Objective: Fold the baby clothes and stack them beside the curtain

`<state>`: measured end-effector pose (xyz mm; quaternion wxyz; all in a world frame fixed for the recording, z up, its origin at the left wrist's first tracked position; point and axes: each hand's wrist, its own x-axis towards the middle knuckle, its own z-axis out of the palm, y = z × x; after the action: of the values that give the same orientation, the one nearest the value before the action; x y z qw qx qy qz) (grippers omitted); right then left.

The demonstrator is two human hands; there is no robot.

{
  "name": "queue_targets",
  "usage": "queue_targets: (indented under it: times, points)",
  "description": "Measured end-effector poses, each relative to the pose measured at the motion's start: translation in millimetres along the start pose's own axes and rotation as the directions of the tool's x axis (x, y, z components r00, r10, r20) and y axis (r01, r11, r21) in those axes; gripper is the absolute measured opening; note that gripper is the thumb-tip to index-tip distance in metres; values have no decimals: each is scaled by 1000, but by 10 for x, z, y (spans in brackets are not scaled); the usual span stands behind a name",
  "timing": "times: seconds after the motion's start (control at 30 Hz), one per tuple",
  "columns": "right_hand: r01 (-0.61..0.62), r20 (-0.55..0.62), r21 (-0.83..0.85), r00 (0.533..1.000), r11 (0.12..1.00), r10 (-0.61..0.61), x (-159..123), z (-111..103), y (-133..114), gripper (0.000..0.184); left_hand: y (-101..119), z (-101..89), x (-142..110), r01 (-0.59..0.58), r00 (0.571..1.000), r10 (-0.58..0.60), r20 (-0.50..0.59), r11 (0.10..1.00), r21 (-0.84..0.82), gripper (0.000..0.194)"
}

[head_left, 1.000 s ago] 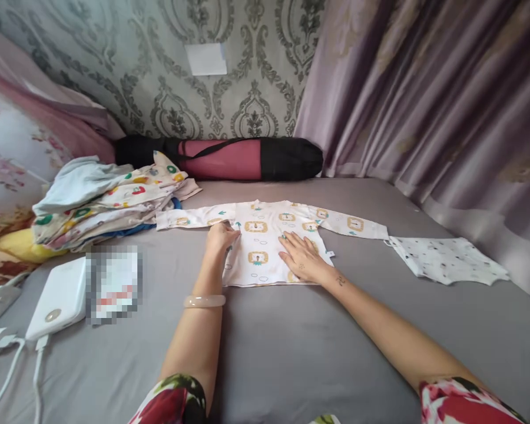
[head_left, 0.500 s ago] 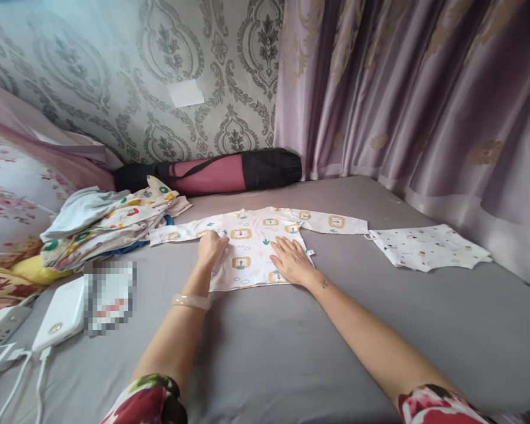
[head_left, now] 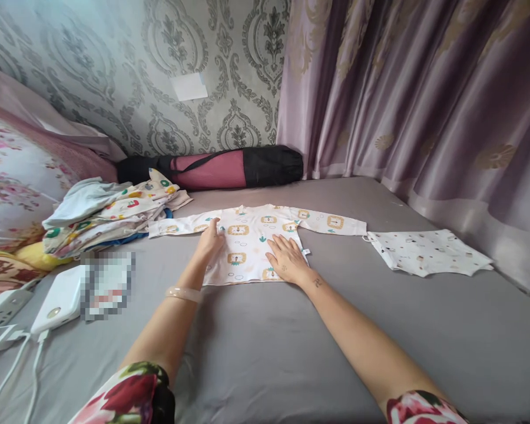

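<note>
A small white long-sleeved shirt point(head_left: 248, 250) printed with yellow lion faces lies flat on the grey bedsheet point(head_left: 256, 347), both sleeves spread sideways. At the shirt's left side, below the sleeve, rests my left hand point(head_left: 209, 241), a finger stretched forward and the thumb apart; its other fingers are partly hidden. My right hand point(head_left: 288, 260) lies flat on the lower right of the shirt with fingers spread. Just past the right cuff is a folded white printed garment point(head_left: 430, 252).
A pile of folded clothes point(head_left: 108, 215) sits at the left. Nearer are a white power bank point(head_left: 59, 300) with a cable, a power strip point(head_left: 4, 309) and a blurred packet point(head_left: 108, 285). A pink and black rolled bag point(head_left: 212, 169) lies along the wall; a purple curtain point(head_left: 380, 88) hangs at right.
My left hand has loosened from its pinch on the shirt's side, and a finger now points forward. The shirt's lower left edge sits slightly farther left. My right hand stays on the shirt.
</note>
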<state>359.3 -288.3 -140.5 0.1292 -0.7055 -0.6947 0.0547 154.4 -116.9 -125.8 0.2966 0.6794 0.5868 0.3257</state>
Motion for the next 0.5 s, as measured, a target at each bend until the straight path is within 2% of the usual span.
queue_targets:
  times: [0.13, 0.23, 0.33, 0.4, 0.5]
  points:
    - [1, -1, 0, 1000, 1000, -1, -5, 3, 10, 53, -85, -27, -30, -122, 992, 121, 47, 992, 27, 42]
    - [3, 1, 9, 1000, 1000, -3, -15, -7, 13, 53, -158, -48, -60, -159, 983, 133, 129, 963, 216, 40]
    - [5, 0, 17, 1000, 1000, -5, -26, -15, 9, 53, -190, -71, -129, -214, 972, 143, 184, 863, 458, 41]
    - [-8, 3, 17, 1000, 1000, 8, -32, -14, 5, 53, -196, -90, -175, -294, 956, 224, 191, 773, 563, 42]
    - [-69, 6, 5, 998, 998, 69, -33, -7, -2, 54, -205, -117, -208, -421, 902, 371, 221, 645, 638, 40]
